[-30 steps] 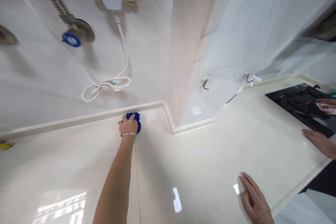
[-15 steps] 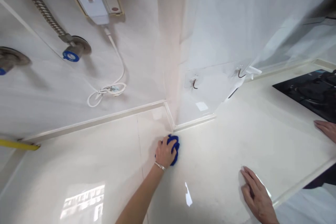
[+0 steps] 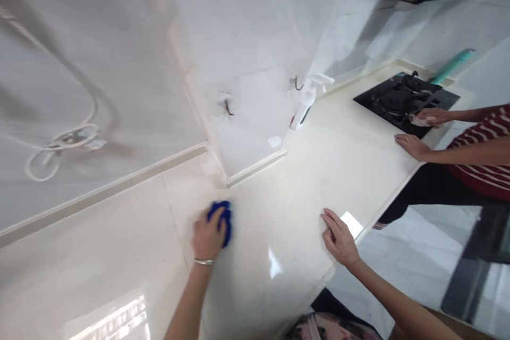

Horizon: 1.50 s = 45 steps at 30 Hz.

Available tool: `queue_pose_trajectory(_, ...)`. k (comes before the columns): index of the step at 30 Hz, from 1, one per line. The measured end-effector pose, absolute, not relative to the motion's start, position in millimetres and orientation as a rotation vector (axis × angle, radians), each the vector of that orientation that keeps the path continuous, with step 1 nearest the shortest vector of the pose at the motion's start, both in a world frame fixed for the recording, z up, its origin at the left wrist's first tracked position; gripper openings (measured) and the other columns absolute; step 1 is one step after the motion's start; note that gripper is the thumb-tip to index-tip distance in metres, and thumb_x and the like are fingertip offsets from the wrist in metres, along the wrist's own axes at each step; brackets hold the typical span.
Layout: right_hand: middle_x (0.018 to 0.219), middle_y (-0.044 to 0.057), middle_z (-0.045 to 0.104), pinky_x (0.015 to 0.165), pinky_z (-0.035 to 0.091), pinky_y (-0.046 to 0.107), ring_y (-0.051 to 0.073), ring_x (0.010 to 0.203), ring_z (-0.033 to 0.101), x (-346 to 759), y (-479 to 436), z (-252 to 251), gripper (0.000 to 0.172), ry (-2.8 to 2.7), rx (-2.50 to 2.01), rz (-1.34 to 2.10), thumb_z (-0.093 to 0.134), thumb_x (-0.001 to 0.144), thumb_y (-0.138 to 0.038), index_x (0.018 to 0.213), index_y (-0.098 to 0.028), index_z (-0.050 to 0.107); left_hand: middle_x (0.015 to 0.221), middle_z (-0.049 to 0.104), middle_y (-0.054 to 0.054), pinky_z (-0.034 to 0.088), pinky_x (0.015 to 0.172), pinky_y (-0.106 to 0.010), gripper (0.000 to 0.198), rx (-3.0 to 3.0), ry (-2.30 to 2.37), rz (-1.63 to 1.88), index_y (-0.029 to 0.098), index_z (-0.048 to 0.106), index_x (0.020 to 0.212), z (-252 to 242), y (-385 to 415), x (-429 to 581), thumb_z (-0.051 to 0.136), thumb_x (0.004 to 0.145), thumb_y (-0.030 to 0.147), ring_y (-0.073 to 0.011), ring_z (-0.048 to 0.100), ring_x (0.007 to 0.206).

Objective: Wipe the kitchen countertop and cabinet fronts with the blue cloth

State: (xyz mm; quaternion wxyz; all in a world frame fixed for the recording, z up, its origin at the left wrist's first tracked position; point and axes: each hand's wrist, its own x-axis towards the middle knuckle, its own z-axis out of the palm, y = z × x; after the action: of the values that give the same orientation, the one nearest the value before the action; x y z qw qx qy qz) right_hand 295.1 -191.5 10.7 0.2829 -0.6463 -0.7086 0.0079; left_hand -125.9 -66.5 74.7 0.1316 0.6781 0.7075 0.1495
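Observation:
My left hand (image 3: 207,234), with a silver bracelet at the wrist, is closed over a blue cloth (image 3: 223,223). The cloth is bunched up and pressed on the pale countertop (image 3: 263,207), just in front of the wall corner. Fingers stretched out, my right hand (image 3: 338,236) rests on the counter near its front edge and holds nothing. Slight blur softens the left hand and the cloth.
A white spray bottle (image 3: 306,106) stands by the wall corner. Farther right is a black gas hob (image 3: 402,101), where a co-worker's hand (image 3: 432,116) holds a pale cloth. Their other hand (image 3: 412,146) rests on the counter. A coiled white cable (image 3: 74,138) hangs at left.
The view has swung right, bringing the spray bottle, hob and co-worker into fuller sight. My left hand and the blue cloth have shifted slightly away from the wall corner, towards me.

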Motion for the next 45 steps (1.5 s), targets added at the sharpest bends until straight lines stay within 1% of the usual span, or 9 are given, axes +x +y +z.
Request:
queue_pose_trajectory(3,0.154,0.013,0.050,0.110,0.052,0.051,0.029,0.137,0.054,294,-190,15,0.059,-1.898,-1.737,0.024,0.045,0.096,-0.015,0.154,-0.024,0.043,0.144,0.047,-0.020,0.054,0.084,-0.071,0.051,1.639,2.512,0.460,0.024,0.060,0.143,82,-34,-176,0.047,0.098,0.046,-0.0495,0.053,0.115)
queue_pose_trajectory(4,0.155,0.013,0.049,0.110,0.052,0.051,0.029,0.138,0.053,294,-190,16,0.060,-1.902,-1.738,0.029,0.045,0.096,-0.014,0.155,-0.024,0.042,0.145,0.047,-0.018,0.054,0.085,-0.072,0.051,1.596,2.569,0.451,0.026,0.061,0.142,83,-29,-183,0.048,0.098,0.047,-0.0498,0.053,0.117)
queue_pose_trajectory(10,0.158,0.013,0.046,0.111,0.050,0.052,0.030,0.139,0.051,295,-192,12,0.064,-1.921,-1.722,0.051,0.044,0.096,-0.014,0.159,-0.024,0.037,0.142,0.048,-0.018,0.055,0.083,-0.066,0.049,1.608,2.602,0.352,0.025,0.062,0.140,78,-41,-122,0.046,0.098,0.044,-0.0464,0.054,0.111)
queue_pose_trajectory(13,0.159,0.014,0.044,0.112,0.049,0.055,0.031,0.142,0.048,296,-192,8,0.066,-1.940,-1.699,0.072,0.044,0.096,-0.014,0.160,-0.022,0.034,0.142,0.050,-0.013,0.057,0.081,-0.057,0.044,1.689,2.497,0.324,0.033,0.063,0.138,70,-48,-58,0.045,0.099,0.044,-0.0409,0.053,0.111)
queue_pose_trajectory(17,0.159,0.016,0.044,0.112,0.049,0.054,0.031,0.143,0.047,296,-191,5,0.066,-1.969,-1.667,0.089,0.044,0.093,-0.010,0.158,-0.019,0.035,0.142,0.048,-0.013,0.056,0.082,-0.052,0.044,1.631,2.488,0.312,0.034,0.060,0.140,69,-25,11,0.045,0.100,0.043,-0.0379,0.055,0.111)
queue_pose_trajectory(22,0.159,0.017,0.045,0.112,0.049,0.052,0.029,0.146,0.044,295,-188,9,0.068,-1.972,-1.563,0.069,0.041,0.091,-0.004,0.157,-0.017,0.036,0.137,0.049,-0.016,0.056,0.086,-0.052,0.043,1.470,2.583,0.245,0.025,0.057,0.140,82,14,53,0.045,0.101,0.040,-0.0359,0.057,0.113)
queue_pose_trajectory(30,0.162,0.020,0.041,0.121,0.040,0.055,0.030,0.154,0.032,292,-189,22,0.071,-2.027,-1.534,0.186,0.046,0.083,-0.002,0.153,-0.010,0.041,0.133,0.051,-0.015,0.058,0.088,-0.047,0.037,1.439,2.671,0.040,0.016,0.055,0.131,91,36,109,0.044,0.104,0.038,-0.0274,0.060,0.110)
queue_pose_trajectory(38,0.163,0.026,0.036,0.125,0.031,0.056,0.036,0.157,0.025,290,-189,24,0.069,-2.072,-1.563,0.275,0.059,0.081,-0.015,0.147,-0.002,0.048,0.139,0.048,-0.014,0.057,0.090,-0.050,0.039,1.698,2.481,0.042,0.021,0.054,0.138,85,53,172,0.044,0.103,0.037,-0.0302,0.057,0.115)
queue_pose_trajectory(45,0.162,0.025,0.038,0.124,0.033,0.057,0.035,0.157,0.025,293,-183,22,0.069,-2.023,-1.509,0.350,0.052,0.077,-0.009,0.146,-0.003,0.049,0.149,0.044,-0.011,0.055,0.089,-0.052,0.042,2.037,1.959,0.237,0.032,0.059,0.140,76,69,267,0.047,0.100,0.034,-0.0359,0.048,0.121)
